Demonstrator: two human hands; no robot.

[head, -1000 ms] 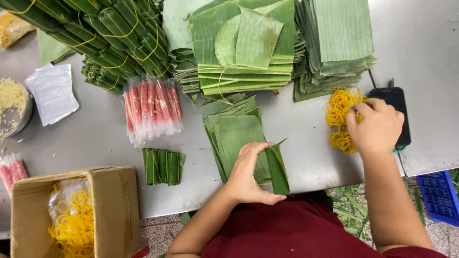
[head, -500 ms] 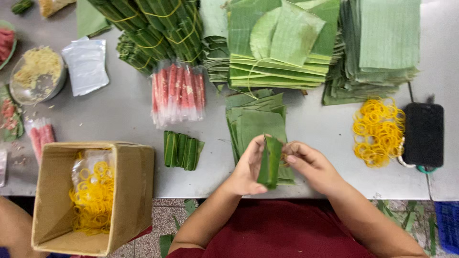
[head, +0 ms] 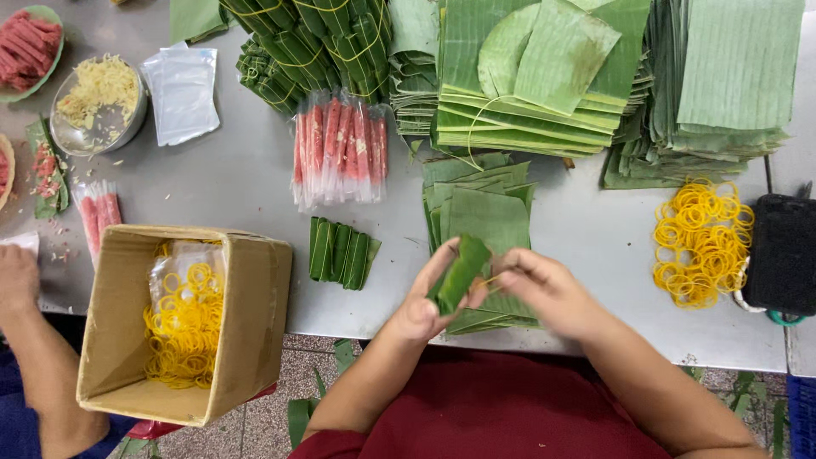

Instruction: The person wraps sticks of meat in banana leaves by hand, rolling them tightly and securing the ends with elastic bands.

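My left hand [head: 427, 299] grips a small roll wrapped in green leaf [head: 460, 272] just above the table's near edge. My right hand [head: 544, 291] meets it from the right, its fingertips pinching a thin yellow rubber band against the roll. Both hands hover over a stack of cut green leaf pieces [head: 484, 217]. To the left of them, several finished leaf rolls [head: 342, 252] lie side by side. A loose heap of yellow rubber bands [head: 701, 240] lies to the right.
Plastic-wrapped red sausages [head: 340, 151] lie behind the rolls. Large leaf stacks [head: 544, 72] and bundled leaf rolls [head: 314, 42] fill the far side. A cardboard box [head: 246, 314] holding bagged rubber bands stands at left. Another person's hand [head: 17, 276] rests at far left. A black device [head: 784, 253] sits at right.
My right hand left the rubber band heap and came to the leaf roll with a band. The view has shifted right, so the box and rolls sit nearer the middle.
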